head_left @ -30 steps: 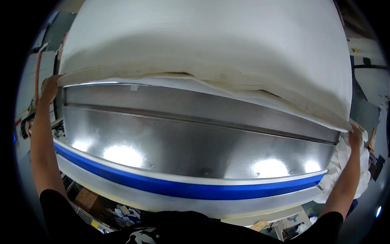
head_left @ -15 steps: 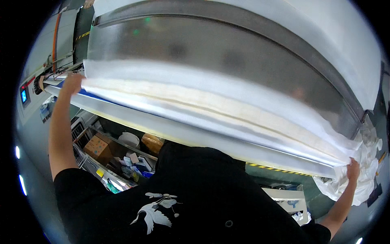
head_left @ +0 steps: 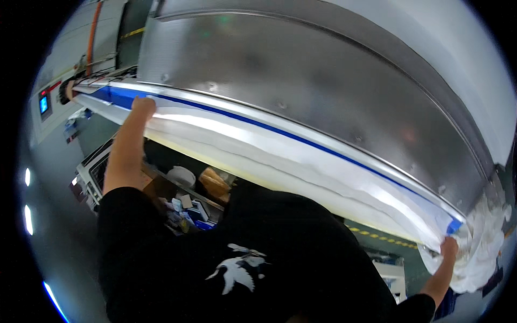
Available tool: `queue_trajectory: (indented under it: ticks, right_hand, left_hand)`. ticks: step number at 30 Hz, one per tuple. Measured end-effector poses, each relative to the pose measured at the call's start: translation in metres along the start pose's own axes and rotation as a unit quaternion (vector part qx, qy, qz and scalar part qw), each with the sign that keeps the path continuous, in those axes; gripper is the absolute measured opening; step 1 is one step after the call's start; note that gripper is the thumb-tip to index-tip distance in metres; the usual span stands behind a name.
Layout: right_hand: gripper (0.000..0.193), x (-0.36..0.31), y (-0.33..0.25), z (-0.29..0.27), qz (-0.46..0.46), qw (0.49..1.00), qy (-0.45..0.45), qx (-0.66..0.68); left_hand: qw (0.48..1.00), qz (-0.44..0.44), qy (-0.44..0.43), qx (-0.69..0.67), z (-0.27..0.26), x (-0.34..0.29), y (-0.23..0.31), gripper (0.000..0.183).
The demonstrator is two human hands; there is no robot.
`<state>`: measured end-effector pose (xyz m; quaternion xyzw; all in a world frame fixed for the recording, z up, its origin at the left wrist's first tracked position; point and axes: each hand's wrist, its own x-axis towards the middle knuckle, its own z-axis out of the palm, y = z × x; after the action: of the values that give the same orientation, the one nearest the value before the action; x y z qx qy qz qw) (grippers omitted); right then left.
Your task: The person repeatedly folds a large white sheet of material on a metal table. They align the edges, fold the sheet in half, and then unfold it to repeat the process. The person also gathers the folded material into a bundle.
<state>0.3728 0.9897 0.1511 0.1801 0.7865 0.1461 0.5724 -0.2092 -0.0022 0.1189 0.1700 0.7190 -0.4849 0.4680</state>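
Observation:
A long, thin white cloth-like sheet [head_left: 291,156] is stretched between my two hands, with soft folds along its length. My left hand [head_left: 144,106] is closed on its left end, beside a blue strip [head_left: 253,121] that runs along the machine's long ledge. At the far right end, my right hand [head_left: 449,247] is closed on the sheet's other end, just below a small blue patch on the ledge. The sheet lies over or just above the near part of the ledge; contact cannot be made out. My fingertips are too small to see in detail.
Beyond the ledge rises a broad grey metal panel [head_left: 323,75]. Crumpled white material [head_left: 482,242] hangs at the right end. A lit screen [head_left: 44,104] stands at far left. Below the ledge are a white bucket [head_left: 181,176] and a shelf of small items.
Both hands have drawn the sheet toward me, off the metal panel, uncovering the blue strip and the panel's lower edge. My left hand has shifted inward; the view has turned somewhat.

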Motion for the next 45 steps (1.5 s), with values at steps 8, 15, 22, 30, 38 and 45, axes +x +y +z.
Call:
queue_trajectory:
  ticks: [8, 15, 22, 30, 38, 45]
  right_hand:
    - [0.027, -0.012, 0.001, 0.037, 0.031, 0.995, -0.013, 0.097]
    - [0.051, -0.024, -0.042, -0.047, -0.052, 0.970, -0.138, 0.194]
    - [0.027, -0.005, -0.078, -0.045, -0.076, 0.973, -0.033, 0.215]
    - [0.017, -0.023, -0.195, -0.069, -0.024, 0.905, 0.180, 0.384]
    - [0.019, -0.086, -0.347, -0.161, -0.224, 0.765, 0.271, 0.540]
    - [0.024, -0.170, -0.427, -0.204, -0.335, 0.715, 0.316, 0.527]
  left_hand:
    - [0.926, -0.293, 0.105, -0.214, -0.050, -0.024, -0.044, 0.028]
    - [0.863, -0.151, 0.275, -0.397, 0.001, -0.008, -0.019, 0.034]
    - [0.815, -0.114, 0.396, -0.407, -0.063, -0.092, 0.043, 0.029]
    - [0.686, 0.046, 0.531, -0.495, -0.097, -0.171, 0.189, 0.014]
    - [0.645, 0.264, 0.509, -0.504, -0.167, -0.228, 0.281, 0.022]
    - [0.629, 0.421, 0.496, -0.425, -0.177, -0.248, 0.305, 0.021]
